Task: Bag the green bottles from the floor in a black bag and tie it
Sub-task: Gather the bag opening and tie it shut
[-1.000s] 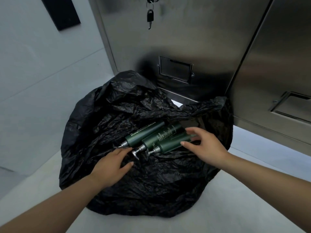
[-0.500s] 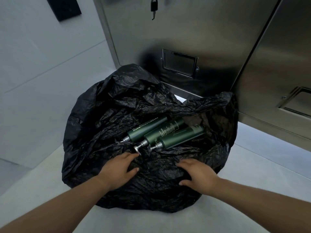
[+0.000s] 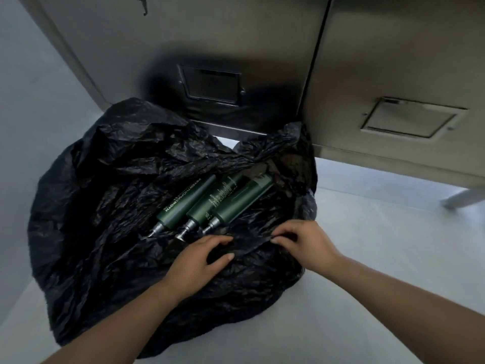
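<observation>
A crumpled black bag lies spread on the pale floor, its mouth open toward me. Three green pump bottles lie side by side inside it, silver pump heads pointing at me. My left hand grips the near edge of the bag's mouth just below the pump heads, fingers and thumb curled round the plastic. My right hand pinches the same edge a little to the right, fingertips curled onto the film. Both hands are close together at the bag's near rim.
A steel cabinet with recessed handles stands right behind the bag; a second unit stands to the right on a leg. A key hangs at the top left. Pale floor spreads to the right and front.
My right hand left the bottles and came down to the bag's near edge. Both hands moved closer together and took hold of the plastic. The bottles lie where they were.
</observation>
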### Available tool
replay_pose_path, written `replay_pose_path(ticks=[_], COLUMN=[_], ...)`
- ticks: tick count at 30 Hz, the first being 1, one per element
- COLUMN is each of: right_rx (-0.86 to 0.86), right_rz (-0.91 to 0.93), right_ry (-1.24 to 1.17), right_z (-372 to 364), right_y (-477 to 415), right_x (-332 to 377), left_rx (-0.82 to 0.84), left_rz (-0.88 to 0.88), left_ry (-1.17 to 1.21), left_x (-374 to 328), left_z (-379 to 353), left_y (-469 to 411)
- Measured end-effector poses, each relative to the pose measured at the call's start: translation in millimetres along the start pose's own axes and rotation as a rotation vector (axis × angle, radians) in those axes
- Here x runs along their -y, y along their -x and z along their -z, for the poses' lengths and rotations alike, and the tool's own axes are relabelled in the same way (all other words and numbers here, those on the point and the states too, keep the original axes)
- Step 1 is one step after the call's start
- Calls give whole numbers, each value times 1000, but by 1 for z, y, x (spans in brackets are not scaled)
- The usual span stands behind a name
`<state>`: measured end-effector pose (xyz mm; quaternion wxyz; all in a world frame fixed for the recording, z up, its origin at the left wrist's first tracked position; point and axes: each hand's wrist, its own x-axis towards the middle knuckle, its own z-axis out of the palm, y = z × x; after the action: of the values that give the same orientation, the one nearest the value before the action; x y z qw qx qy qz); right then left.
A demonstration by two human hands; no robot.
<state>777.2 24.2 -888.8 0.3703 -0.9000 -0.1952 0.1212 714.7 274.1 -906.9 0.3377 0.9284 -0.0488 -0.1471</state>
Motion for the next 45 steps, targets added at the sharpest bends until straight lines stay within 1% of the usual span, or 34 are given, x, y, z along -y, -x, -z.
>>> replay_pose_path(ticks=[2, 4, 8, 9, 11, 13, 15, 17, 21, 25, 29, 32, 35, 38, 41, 45], right_rx=[-79, -120, -231, -220, -126, -72, -80, -79, -30, -75, -135, -125, -73, 12, 89, 157], right_rz=[-75, -122, -112, -90, -26, 13, 35, 76, 103, 35, -62, -108, -110, -77, -7, 12], right_ry=[-53, -89, -181, -191, -147, -121, -153, -155, -149, -144, -124, -109, -104, -108, -133, -167], right_z=[7, 11, 11, 10, 11, 18, 28, 37, 49, 78, 107, 114, 105, 84, 55, 11], right_y=[12, 26, 35, 36, 43, 53, 61, 66, 81, 107, 136, 146, 140, 122, 98, 72], right_x=[3, 4, -12, -17, -24, -24, -22, -20, -31, -61, -91, -101, -90, -66, -38, -11], left_rx=[-13, -18, -63, -84, -118, -145, -207, -235, -181, -115, -20, 60, 74, 8, -103, -160], left_rz=[-24, -57, -75, -69, -43, -15, -6, 9, 31, 26, -44, -98, -90, -55, -4, 46], left_ry=[70, 95, 11, 1, 16, 40, 66, 95, 111, 197, 264, 247, 293, 263, 50, -236], left_x=[-10, -16, -16, -16, -19, -31, -47, -61, -83, -120, -151, -159, -148, -118, -73, -14], left_z=[-2, -4, -13, -14, -14, -13, -14, -16, -28, -60, -92, -100, -92, -71, -43, -7], left_y=[-1, 3, 4, 5, 10, 20, 39, 55, 62, 50, 31, 24, 24, 28, 36, 47])
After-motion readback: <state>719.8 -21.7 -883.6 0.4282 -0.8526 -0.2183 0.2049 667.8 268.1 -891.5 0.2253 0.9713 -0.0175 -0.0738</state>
